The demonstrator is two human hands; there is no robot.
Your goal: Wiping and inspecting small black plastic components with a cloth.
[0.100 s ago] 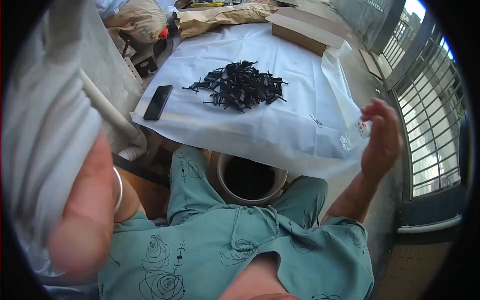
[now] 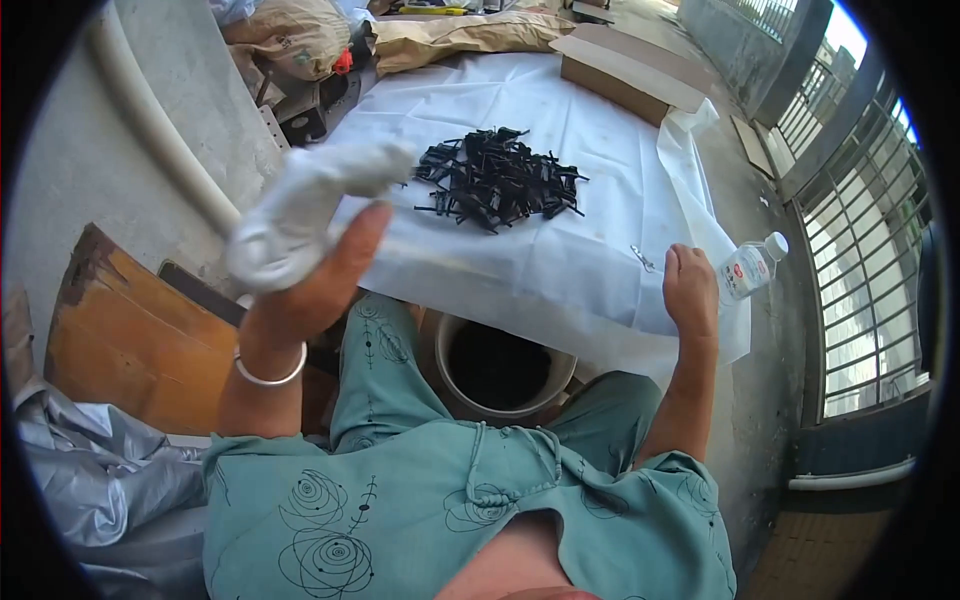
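My left hand point(image 2: 325, 285), with a silvery bangle at its wrist, is raised over the table's left front corner. It grips a crumpled white cloth point(image 2: 285, 220), smeared by motion, which covers most of its fingers; the thumb shows. At the right front edge of the table, my right hand point(image 2: 692, 285) is closed with its fingers curled down, and what may be under them is hidden. Just right of it is a clear bottle point(image 2: 748, 270) with a white cap. A small metal tool point(image 2: 642, 258) lies left of its fingertips. A pile of small black parts point(image 2: 500, 180) covers the table's middle.
White sheeting point(image 2: 580, 270) covers the table. An open cardboard box point(image 2: 625, 75) and brown paper point(image 2: 460, 40) lie at the back. Between my knees stands a bucket point(image 2: 448, 350) with dark contents. A wooden board point(image 2: 140, 340) leans at left; a barred gate point(image 2: 860, 270) is at right.
My left hand has swung forward with the cloth from close to the camera to over the table, hiding the phone. My right hand has moved left and down, uncovering the bottle's cap.
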